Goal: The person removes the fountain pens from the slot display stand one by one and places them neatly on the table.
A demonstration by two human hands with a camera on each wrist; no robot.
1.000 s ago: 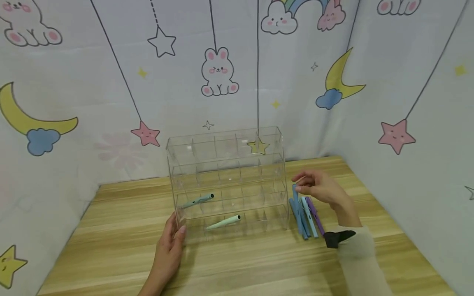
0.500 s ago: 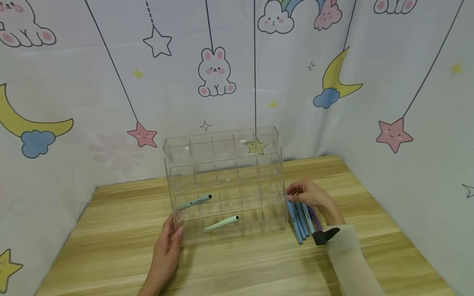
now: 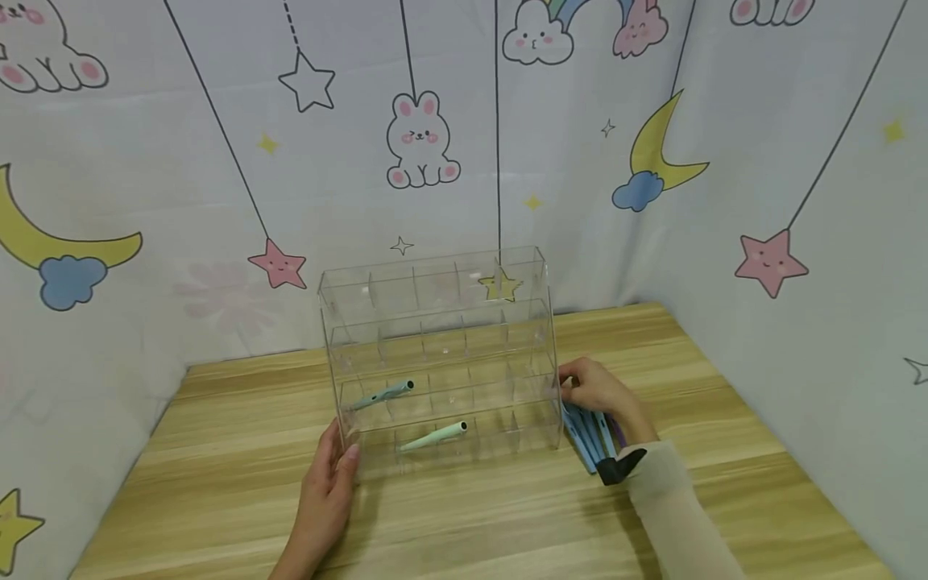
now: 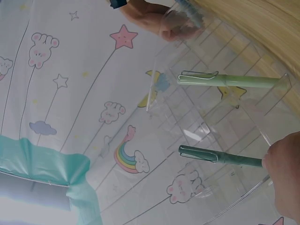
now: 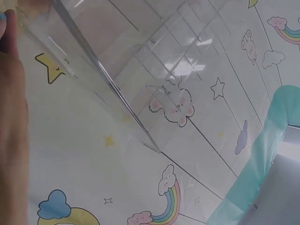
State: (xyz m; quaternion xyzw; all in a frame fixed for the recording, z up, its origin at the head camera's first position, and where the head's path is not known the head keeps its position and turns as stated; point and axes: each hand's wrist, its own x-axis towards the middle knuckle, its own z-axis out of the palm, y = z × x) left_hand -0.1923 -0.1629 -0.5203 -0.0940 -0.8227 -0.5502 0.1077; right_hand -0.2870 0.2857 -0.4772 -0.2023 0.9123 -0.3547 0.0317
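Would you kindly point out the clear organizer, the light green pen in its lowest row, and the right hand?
clear organizer (image 3: 435,278), head view, on its top front rim.
light green pen (image 3: 435,437), head view, middle of its barrel.
right hand (image 3: 602,391), head view, back of the hand.

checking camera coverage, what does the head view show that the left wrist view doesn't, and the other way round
Only the head view shows the wooden table, the loose pens under the right hand, and the left hand at the organizer's front left corner. Only the left wrist view shows the metal clips on the pens and a teal curtain. Both show the clear organizer, the light green pen and the darker green pen in its compartments.
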